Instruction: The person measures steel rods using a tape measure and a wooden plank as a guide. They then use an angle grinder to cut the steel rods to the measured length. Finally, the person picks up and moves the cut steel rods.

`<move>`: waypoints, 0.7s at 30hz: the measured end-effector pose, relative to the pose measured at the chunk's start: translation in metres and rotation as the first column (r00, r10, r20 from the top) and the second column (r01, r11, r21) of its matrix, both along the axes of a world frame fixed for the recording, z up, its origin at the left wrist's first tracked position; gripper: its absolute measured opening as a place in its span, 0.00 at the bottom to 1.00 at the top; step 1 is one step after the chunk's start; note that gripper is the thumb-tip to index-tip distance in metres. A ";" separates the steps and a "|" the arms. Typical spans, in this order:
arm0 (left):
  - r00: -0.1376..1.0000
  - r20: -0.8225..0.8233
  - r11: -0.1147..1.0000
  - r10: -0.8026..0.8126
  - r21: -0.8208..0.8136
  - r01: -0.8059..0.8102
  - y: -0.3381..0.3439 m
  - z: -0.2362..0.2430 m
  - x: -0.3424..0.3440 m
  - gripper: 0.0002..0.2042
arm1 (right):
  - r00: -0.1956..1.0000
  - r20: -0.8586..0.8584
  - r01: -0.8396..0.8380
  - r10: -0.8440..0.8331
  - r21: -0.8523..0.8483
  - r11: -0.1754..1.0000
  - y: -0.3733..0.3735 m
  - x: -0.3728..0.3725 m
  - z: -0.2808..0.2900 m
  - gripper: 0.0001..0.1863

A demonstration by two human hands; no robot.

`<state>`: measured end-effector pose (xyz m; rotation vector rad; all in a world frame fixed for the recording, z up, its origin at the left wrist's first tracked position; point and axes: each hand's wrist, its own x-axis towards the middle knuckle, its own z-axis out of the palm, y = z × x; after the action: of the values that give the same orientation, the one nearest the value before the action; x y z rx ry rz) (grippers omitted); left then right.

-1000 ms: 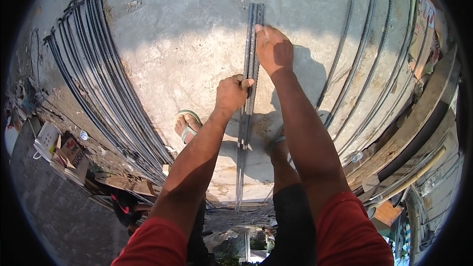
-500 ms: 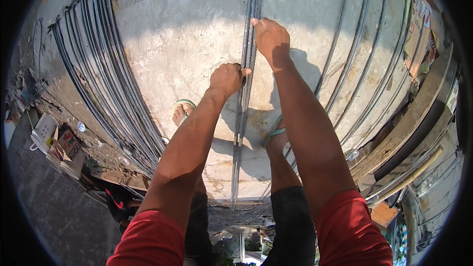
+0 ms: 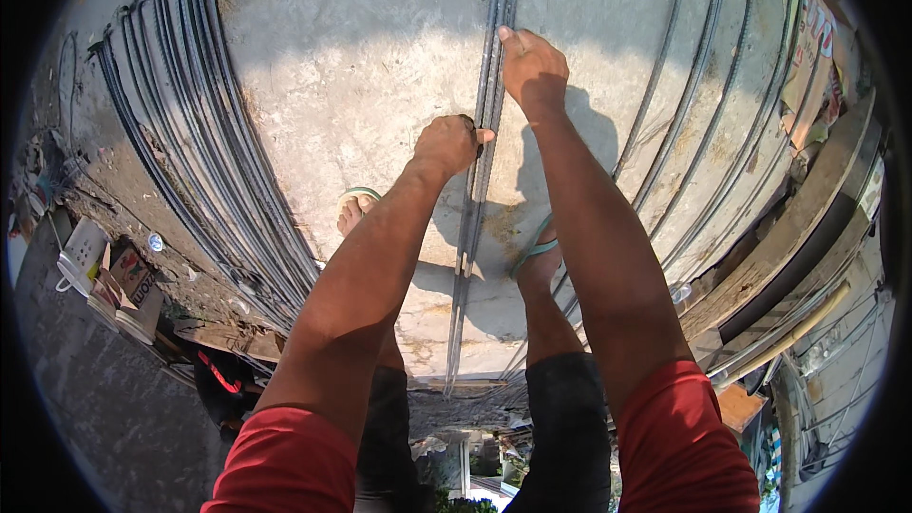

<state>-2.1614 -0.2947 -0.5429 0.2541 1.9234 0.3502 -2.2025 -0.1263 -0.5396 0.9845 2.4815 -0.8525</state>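
A narrow bundle of several dark steel rebars [image 3: 482, 166] runs lengthwise through the middle of the view, between my feet. My left hand [image 3: 451, 144] is closed around the bundle partway along, with its thumb lying across the bars. Farther up, close to the bars' far ends, my right hand [image 3: 534, 68] grips them from the right side, its thumb along their edge. The fingers of my right hand are mostly hidden beneath it. Both hands cast shadows on the concrete.
More long rebars [image 3: 204, 123] lie in a dense row at the left. Others [image 3: 689, 100] are spaced apart at the right. My sandalled feet [image 3: 353, 211] stand on the concrete floor [image 3: 332, 85]. Cardboard scraps [image 3: 133, 275], planks and a black pipe [image 3: 807, 271] lie along the sides.
The far ends of the rebar bundle have shifted slightly right, and both hands have moved with them. The grips look the same.
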 end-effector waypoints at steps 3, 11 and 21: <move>0.994 0.090 0.989 -0.068 -0.123 0.079 0.015 0.023 -0.025 0.29 | 0.967 0.247 -0.054 0.055 -0.014 0.998 0.011 -0.006 0.016 0.37; 0.991 -0.023 0.987 -0.130 -0.102 0.127 -0.002 0.096 -0.005 0.34 | 0.992 0.113 -0.004 0.048 -0.359 0.933 0.055 0.060 0.083 0.32; 0.684 -0.304 0.516 0.663 -0.477 -0.712 -0.297 0.454 0.377 0.14 | 0.533 0.794 0.353 0.292 -0.522 0.776 0.086 0.255 0.437 0.28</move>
<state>-1.7841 -0.5915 -0.0888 -0.9623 2.0464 0.2614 -1.9477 -0.0405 -0.1024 0.8683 1.1686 -0.8344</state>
